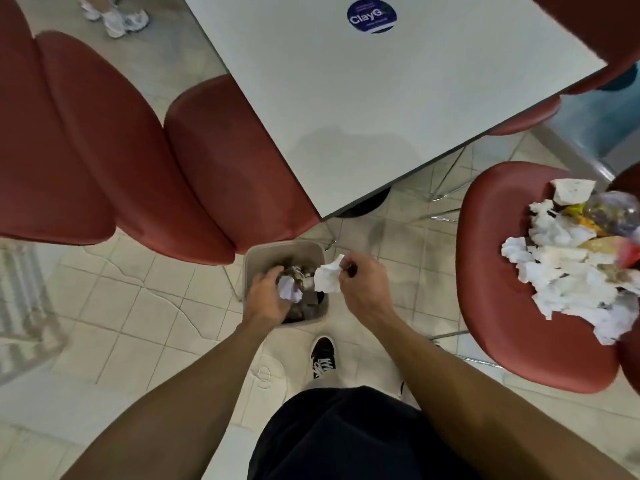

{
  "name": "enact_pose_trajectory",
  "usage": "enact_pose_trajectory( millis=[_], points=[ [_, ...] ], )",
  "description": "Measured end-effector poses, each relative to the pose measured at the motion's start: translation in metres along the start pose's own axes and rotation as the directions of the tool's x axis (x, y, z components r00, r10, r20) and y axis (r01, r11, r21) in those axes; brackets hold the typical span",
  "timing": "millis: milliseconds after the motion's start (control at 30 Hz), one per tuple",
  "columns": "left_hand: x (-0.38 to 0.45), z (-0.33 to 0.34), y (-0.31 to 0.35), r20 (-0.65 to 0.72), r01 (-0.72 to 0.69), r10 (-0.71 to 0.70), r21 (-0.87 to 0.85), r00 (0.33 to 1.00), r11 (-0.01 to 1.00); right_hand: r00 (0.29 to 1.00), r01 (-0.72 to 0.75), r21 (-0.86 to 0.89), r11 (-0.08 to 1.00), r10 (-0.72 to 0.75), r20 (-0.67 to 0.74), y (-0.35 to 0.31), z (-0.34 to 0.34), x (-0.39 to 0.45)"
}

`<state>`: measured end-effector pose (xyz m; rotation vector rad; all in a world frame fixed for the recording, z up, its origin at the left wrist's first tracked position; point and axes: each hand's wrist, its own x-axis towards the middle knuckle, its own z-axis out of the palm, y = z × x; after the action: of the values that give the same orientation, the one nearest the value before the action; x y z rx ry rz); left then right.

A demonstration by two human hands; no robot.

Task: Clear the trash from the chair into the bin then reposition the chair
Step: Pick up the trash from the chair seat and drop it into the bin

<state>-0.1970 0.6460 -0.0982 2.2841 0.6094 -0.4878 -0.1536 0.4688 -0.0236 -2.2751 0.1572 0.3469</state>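
A small beige bin [258, 252] stands on the tiled floor below the table corner, holding dark scraps. My left hand [265, 296] hovers over its opening, curled around a crumpled pale tissue ball [289, 289]. My right hand [363, 282] is over the bin's right rim and pinches a crumpled white paper napkin [327, 278]. At the right, a red chair [502, 271] carries a heap of trash [575, 258]: white tissues, torn paper and a clear plastic bag with coloured bits.
A white table [381, 109] with a round blue sticker [372, 15] fills the upper middle. Red chairs [104, 150] stand to the left, one tucked beside the bin. My black shoe [323, 355] is just behind the bin. Another person's white shoes [117, 15] appear far left.
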Motion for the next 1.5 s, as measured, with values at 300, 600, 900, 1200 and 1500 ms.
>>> enact_pose_trajectory(
  millis=[300, 600, 900, 1200, 1500],
  points=[
    [-0.005, -0.011, -0.018, -0.055, 0.048, -0.046, 0.042, 0.997, 0.998, 0.975, 0.126, -0.109, 0.986, -0.103, 0.195, -0.015, 0.029, 0.006],
    [0.005, 0.01, 0.01, -0.017, 0.001, -0.001, 0.054, 1.0, 0.999, 0.991, 0.002, -0.145, 0.989, 0.017, 0.136, 0.036, -0.026, 0.018],
    [0.013, 0.086, 0.13, 0.166, -0.188, 0.151, 0.236, 0.975, 0.953, 0.969, -0.246, -0.033, 0.969, 0.245, -0.04, 0.147, -0.158, 0.029],
    [-0.003, 0.205, 0.297, 0.368, -0.417, 0.319, 0.225, 0.873, 0.881, 0.874, -0.446, 0.079, 0.892, 0.453, -0.176, 0.282, -0.292, 0.033],
    [0.016, 0.333, 0.439, 0.478, -0.587, 0.458, 0.158, 0.749, 0.794, 0.77, -0.557, 0.22, 0.801, 0.597, -0.225, 0.391, -0.359, 0.073]
  ],
)
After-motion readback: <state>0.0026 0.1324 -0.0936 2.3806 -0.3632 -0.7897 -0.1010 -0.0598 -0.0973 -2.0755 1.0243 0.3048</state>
